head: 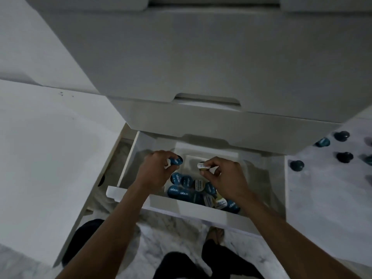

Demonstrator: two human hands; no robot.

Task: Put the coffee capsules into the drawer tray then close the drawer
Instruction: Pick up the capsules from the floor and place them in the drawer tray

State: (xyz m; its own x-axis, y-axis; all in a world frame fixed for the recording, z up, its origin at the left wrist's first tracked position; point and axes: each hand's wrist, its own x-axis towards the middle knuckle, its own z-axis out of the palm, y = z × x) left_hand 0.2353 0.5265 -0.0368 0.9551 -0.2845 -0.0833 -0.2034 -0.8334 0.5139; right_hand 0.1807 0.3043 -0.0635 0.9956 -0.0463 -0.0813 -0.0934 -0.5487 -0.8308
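Observation:
The bottom drawer (128, 174) of a white cabinet stands pulled open below me. Inside it lies a white tray (237, 158) holding a pile of several blue and pale coffee capsules (181, 193) near its front. My left hand (155, 172) is over the drawer, shut on a blue capsule (177, 160) held at the fingertips. My right hand (223, 176) hovers beside it, pinching a pale-lidded capsule (202, 165). Both held capsules are above the tray's back part.
Several dark blue capsules (297, 165) lie loose on the marble floor (322, 198) to the right of the drawer. Closed upper drawers (201, 67) overhang the open one. A white panel (50, 158) is on the left. My legs are below the drawer front.

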